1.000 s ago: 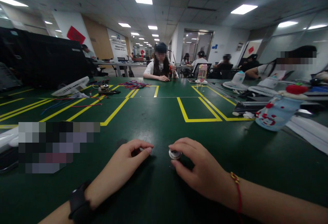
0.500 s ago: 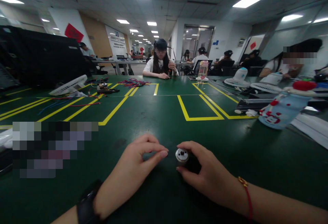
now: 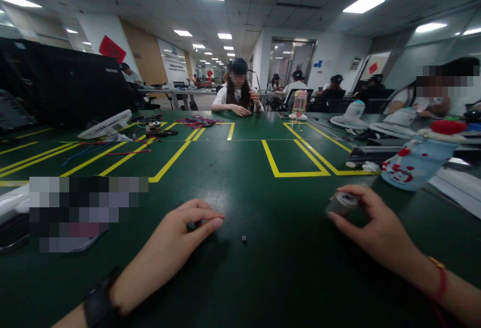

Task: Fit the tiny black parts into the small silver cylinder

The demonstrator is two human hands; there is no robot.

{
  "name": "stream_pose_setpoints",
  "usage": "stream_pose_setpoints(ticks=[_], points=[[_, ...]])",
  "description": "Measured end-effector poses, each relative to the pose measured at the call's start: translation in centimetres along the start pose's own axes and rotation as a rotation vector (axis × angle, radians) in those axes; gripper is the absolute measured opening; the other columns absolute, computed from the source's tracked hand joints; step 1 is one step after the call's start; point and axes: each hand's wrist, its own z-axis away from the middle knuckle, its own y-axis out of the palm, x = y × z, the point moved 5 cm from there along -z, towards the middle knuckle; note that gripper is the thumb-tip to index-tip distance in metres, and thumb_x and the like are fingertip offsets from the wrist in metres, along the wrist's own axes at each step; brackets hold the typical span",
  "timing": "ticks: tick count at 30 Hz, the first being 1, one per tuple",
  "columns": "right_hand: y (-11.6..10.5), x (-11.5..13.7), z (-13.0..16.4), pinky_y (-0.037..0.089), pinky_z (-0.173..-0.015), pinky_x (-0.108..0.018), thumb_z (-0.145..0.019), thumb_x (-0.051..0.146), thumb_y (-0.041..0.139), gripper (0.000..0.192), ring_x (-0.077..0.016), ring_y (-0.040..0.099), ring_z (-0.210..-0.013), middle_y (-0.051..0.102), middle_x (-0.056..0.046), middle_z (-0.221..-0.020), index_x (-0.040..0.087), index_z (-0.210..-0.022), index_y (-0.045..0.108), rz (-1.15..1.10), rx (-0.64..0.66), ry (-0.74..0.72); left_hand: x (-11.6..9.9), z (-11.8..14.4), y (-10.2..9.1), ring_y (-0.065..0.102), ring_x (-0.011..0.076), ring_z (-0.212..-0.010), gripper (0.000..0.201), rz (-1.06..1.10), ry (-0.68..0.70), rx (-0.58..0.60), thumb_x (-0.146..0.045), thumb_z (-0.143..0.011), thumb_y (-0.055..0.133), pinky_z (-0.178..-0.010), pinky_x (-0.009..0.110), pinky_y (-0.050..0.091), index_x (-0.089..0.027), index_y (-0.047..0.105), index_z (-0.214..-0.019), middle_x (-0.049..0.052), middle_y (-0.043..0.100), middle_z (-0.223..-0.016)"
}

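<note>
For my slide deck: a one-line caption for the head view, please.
Right hand holds a small metal cylinder over the green table; left hand pinches a dark part, a tiny ring between them.

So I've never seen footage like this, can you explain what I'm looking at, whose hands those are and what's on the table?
This is one picture from a camera worn on a person's head, looking forward and down, so the two bare arms reaching in from the bottom are that person's own. The left hand, with a dark wristband, pinches something small and dark against the green table; what it is I cannot tell. The right hand, with a red bracelet, holds a small silver cylinder. Between the hands a tiny ring-shaped part lies loose. Farther off are yellow tape lines, a blue bottle lying on its side, desk fans and coloured wires. Other people sit at the far end.
</note>
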Motion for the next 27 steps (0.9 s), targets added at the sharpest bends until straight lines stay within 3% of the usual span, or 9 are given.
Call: stream_pose_setpoints(ticks=[3,6,10,12,15,17,21,24,27], points=[[-4.3,-7.0,0.5,0.05,-0.067,-0.033,-0.066,0.054,0.065,0.055,-0.0218,0.062,-0.083,0.06,-0.009,-0.102,0.025,-0.11,0.049,0.241,-0.082,0.166,2.0,0.3,-1.1,0.06,0.0178,-0.091,0.025,0.013,-0.053,-0.011,-0.045,-0.086,0.054,-0.081,0.029,0.044,-0.028,0.07,-0.093,0.0,0.063,-0.097],[-7.3,-12.9,1.4,0.049,-0.059,-0.033,-0.066,0.054,0.064,0.049,-0.0226,0.064,-0.075,0.062,-0.01,-0.099,0.027,-0.106,0.051,0.355,-0.05,0.286,3.0,0.3,-1.4,0.06,0.0189,-0.094,0.026,0.022,-0.077,0.009,-0.046,-0.085,0.054,-0.084,0.03,0.044,-0.027,0.07,-0.089,0.0,0.064,-0.099],[-8.6,-15.7,1.9,0.047,-0.059,-0.038,-0.065,0.06,0.061,0.057,-0.0291,0.063,-0.08,0.062,-0.012,-0.099,0.025,-0.109,0.052,0.456,-0.049,0.253,2.8,0.3,-1.3,0.06,0.0196,-0.094,0.027,0.017,-0.086,0.004,-0.047,-0.085,0.054,-0.085,0.031,0.044,-0.026,0.07,-0.087,0.001,0.064,-0.099],[-8.5,-13.4,1.6,0.045,-0.072,-0.046,-0.063,0.067,0.058,0.072,-0.0377,0.056,-0.1,0.057,-0.016,-0.11,0.023,-0.119,0.048,0.599,-0.188,0.152,2.4,0.3,-1.2,0.06,0.0197,-0.092,0.028,0.017,-0.087,-0.004,-0.048,-0.085,0.053,-0.083,0.031,0.045,-0.025,0.07,-0.087,0.002,0.065,-0.098],[-6.0,-5.6,1.2,0.032,-0.095,-0.053,-0.068,0.061,0.058,0.069,-0.037,0.043,-0.118,0.048,-0.013,-0.126,0.023,-0.125,0.046,0.58,-0.316,-0.13,1.7,0.4,-1.0,0.061,0.02,-0.09,0.031,0.007,-0.077,0.001,-0.049,-0.085,0.051,-0.082,0.031,0.046,-0.024,0.07,-0.085,0.002,0.065,-0.096],[-2.2,0.9,0.9,0.031,-0.095,-0.049,-0.073,0.051,0.059,0.052,-0.0294,0.044,-0.116,0.049,-0.006,-0.126,0.028,-0.119,0.052,0.398,-0.117,-0.352,1.2,0.5,-0.9,0.061,0.0202,-0.089,0.032,-0.004,-0.07,0.006,-0.049,-0.086,0.05,-0.081,0.032,0.047,-0.024,0.07,-0.085,0.002,0.065,-0.095],[5.7,11.1,0.7,0.031,-0.093,-0.044,-0.081,0.05,0.055,0.042,-0.0233,0.041,-0.116,0.047,-0.001,-0.129,0.036,-0.12,0.054,0.082,0.333,-0.402,0.5,0.5,-0.9,0.061,0.0205,-0.089,0.033,-0.031,-0.058,0.027,-0.048,-0.087,0.049,-0.082,0.035,0.047,-0.023,0.07,-0.086,0.002,0.065,-0.094],[8.5,14.6,0.3,0.028,-0.093,-0.043,-0.081,0.047,0.056,0.021,-0.0214,0.041,-0.112,0.053,0.002,-0.121,0.037,-0.098,0.066,-0.073,0.414,-0.403,0.4,0.5,-1.1,0.062,0.0205,-0.089,0.031,-0.041,-0.048,0.034,-0.047,-0.087,0.05,-0.083,0.035,0.048,-0.024,0.07,-0.086,0.002,0.065,-0.094],[7.6,13.7,-0.6,0.03,-0.089,-0.038,-0.084,0.038,0.053,0.016,-0.0171,0.047,-0.102,0.059,0.001,-0.103,0.029,-0.088,0.066,-0.1,0.404,-0.369,0.7,0.6,-1.1,0.062,0.0203,-0.092,0.029,-0.04,-0.038,0.024,-0.046,-0.088,0.05,-0.084,0.034,0.048,-0.025,0.07,-0.091,0.002,0.066,-0.097]])
